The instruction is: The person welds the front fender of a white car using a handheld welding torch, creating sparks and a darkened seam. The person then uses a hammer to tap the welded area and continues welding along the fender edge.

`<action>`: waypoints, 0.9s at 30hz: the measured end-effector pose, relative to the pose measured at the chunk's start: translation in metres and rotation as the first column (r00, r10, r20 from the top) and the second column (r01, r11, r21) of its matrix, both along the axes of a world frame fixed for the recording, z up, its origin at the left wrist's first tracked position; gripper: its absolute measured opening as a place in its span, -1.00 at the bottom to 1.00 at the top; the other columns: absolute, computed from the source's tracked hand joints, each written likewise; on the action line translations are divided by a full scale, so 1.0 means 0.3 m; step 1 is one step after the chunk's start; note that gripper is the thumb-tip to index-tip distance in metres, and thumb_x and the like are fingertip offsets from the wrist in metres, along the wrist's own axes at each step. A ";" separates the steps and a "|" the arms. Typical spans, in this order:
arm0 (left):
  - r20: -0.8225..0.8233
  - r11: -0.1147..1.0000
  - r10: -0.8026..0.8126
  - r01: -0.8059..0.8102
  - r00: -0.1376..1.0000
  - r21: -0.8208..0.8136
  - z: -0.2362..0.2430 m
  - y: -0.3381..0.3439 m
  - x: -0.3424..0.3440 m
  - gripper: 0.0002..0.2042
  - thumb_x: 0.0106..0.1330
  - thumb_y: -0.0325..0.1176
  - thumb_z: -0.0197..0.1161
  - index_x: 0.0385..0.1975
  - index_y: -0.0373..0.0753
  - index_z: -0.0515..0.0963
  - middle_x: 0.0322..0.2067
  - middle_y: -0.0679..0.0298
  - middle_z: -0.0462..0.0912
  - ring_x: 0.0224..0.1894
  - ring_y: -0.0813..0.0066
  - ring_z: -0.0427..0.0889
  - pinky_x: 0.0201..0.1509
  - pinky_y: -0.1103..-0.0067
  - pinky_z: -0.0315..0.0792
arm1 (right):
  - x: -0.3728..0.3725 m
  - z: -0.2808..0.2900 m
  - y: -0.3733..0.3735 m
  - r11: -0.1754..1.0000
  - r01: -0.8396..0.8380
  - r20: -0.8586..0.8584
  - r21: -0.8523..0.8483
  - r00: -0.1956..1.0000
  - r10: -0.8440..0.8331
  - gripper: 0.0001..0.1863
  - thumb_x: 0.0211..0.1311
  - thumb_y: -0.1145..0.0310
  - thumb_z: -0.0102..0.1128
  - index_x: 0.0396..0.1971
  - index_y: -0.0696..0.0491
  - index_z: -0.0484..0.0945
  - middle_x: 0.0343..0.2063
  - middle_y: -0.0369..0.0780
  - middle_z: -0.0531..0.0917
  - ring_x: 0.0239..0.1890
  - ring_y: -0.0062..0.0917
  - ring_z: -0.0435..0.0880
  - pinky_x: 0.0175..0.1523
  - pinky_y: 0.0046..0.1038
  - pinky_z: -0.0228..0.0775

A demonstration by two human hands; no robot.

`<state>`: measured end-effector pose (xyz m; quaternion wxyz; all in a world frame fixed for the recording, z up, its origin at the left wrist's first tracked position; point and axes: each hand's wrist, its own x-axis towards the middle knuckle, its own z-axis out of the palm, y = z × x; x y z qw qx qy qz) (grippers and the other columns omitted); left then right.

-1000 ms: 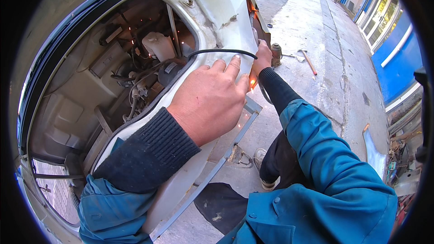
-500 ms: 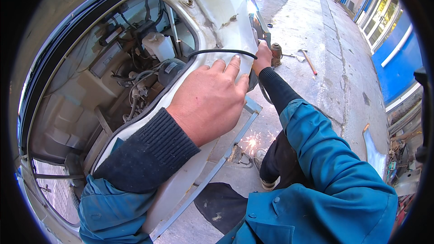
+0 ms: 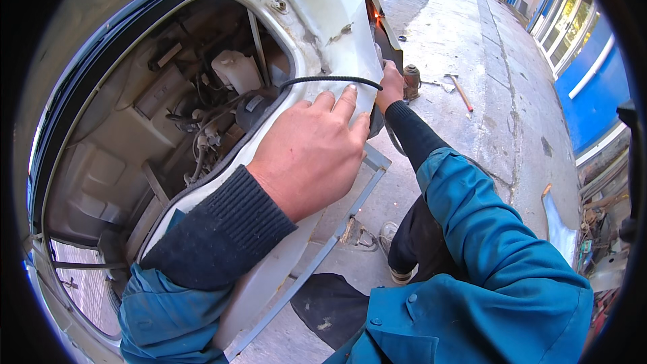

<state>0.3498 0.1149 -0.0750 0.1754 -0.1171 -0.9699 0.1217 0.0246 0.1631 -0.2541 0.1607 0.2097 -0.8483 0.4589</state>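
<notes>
My left hand lies palm down on the white car body panel, fingers spread, beside the open bay's edge. A thin black cord runs across the panel just past its fingertips. Over the panel's far right side, my right hand is wrapped round what appears to be a welding torch, mostly hidden behind the panel and fingers. Beyond that hand, a small orange glowing spot shows on the panel's edge. Dark cable hangs below the right wrist.
An uncovered bay at left holds a white plastic reservoir and hoses. On the concrete at right are a bottle jack, a hammer and a bent metal panel. A grey metal bar runs below my left hand.
The bright white-blue light near the panel's edge has gone out, leaving an orange glow. Sparks on the ground have nearly vanished, and the bay looks darker. Both hands stay almost still.
</notes>
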 end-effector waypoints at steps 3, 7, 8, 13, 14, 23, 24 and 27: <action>0.000 1.000 0.005 -0.005 1.000 -0.015 -0.002 0.000 -0.001 -0.53 0.41 -0.20 0.37 0.20 -0.39 0.65 0.25 -0.29 0.62 0.23 -0.05 0.69 0.29 0.29 0.62 | -0.006 -0.001 -0.005 1.000 0.003 0.018 -0.007 1.000 -0.003 -0.39 0.59 -0.10 0.19 0.10 0.26 0.58 -0.09 0.21 0.77 0.07 0.13 0.77 0.16 -0.05 0.60; 0.004 1.000 0.009 -0.009 1.000 -0.005 -0.005 0.001 -0.002 -0.53 0.42 -0.20 0.37 0.20 -0.40 0.65 0.26 -0.30 0.61 0.24 -0.06 0.69 0.30 0.28 0.61 | -0.006 0.006 -0.002 1.000 0.005 0.007 0.009 1.000 -0.005 -0.39 0.59 -0.09 0.19 0.11 0.27 0.57 -0.09 0.22 0.77 0.06 0.13 0.77 0.15 -0.05 0.61; 0.000 1.000 0.007 -0.007 1.000 -0.003 -0.005 0.001 -0.002 -0.53 0.42 -0.20 0.37 0.20 -0.40 0.65 0.26 -0.31 0.60 0.24 -0.06 0.68 0.30 0.28 0.61 | -0.007 0.009 -0.002 1.000 0.008 0.013 0.023 1.000 -0.008 -0.39 0.60 -0.09 0.19 0.10 0.27 0.57 -0.10 0.22 0.77 0.06 0.13 0.77 0.15 -0.04 0.60; 0.003 1.000 0.003 -0.003 1.000 0.002 -0.006 -0.001 -0.001 -0.53 0.43 -0.20 0.36 0.21 -0.40 0.64 0.27 -0.31 0.60 0.25 -0.07 0.68 0.32 0.27 0.60 | -0.005 0.016 -0.002 0.999 0.015 0.016 0.049 1.000 -0.015 -0.41 0.60 -0.08 0.19 0.07 0.27 0.56 -0.11 0.22 0.78 0.05 0.14 0.77 0.15 -0.04 0.60; 0.002 1.000 0.001 -0.001 1.000 0.003 -0.006 -0.001 -0.001 -0.53 0.43 -0.19 0.36 0.21 -0.40 0.64 0.27 -0.30 0.60 0.25 -0.07 0.68 0.32 0.27 0.60 | -0.004 0.016 -0.004 0.999 0.019 0.011 0.033 1.000 -0.020 -0.41 0.60 -0.08 0.19 0.07 0.27 0.56 -0.11 0.22 0.78 0.05 0.14 0.77 0.15 -0.03 0.60; 0.011 1.000 0.012 -0.012 1.000 0.012 -0.004 0.001 0.000 -0.53 0.44 -0.19 0.34 0.22 -0.39 0.64 0.28 -0.29 0.60 0.25 -0.06 0.68 0.33 0.27 0.59 | -0.021 0.014 -0.009 1.000 -0.001 0.077 -0.010 0.997 0.001 -0.40 0.61 -0.07 0.19 0.11 0.29 0.55 -0.09 0.21 0.77 0.06 0.12 0.78 0.17 -0.04 0.60; 0.005 1.000 0.010 -0.010 1.000 0.011 -0.003 0.001 0.000 -0.53 0.44 -0.19 0.34 0.22 -0.39 0.64 0.28 -0.29 0.60 0.25 -0.06 0.68 0.33 0.27 0.59 | -0.023 0.013 -0.009 1.000 0.011 0.063 0.014 0.998 -0.012 -0.39 0.61 -0.07 0.19 0.11 0.29 0.54 -0.08 0.21 0.77 0.06 0.12 0.78 0.17 -0.04 0.60; 0.008 1.000 0.013 -0.013 1.000 0.007 -0.002 0.001 0.000 -0.53 0.44 -0.19 0.34 0.22 -0.38 0.64 0.27 -0.28 0.61 0.25 -0.05 0.68 0.33 0.27 0.59 | -0.024 0.013 -0.011 0.999 0.023 0.064 0.031 0.998 -0.025 -0.39 0.60 -0.07 0.19 0.11 0.30 0.54 -0.08 0.21 0.77 0.06 0.11 0.78 0.18 -0.05 0.60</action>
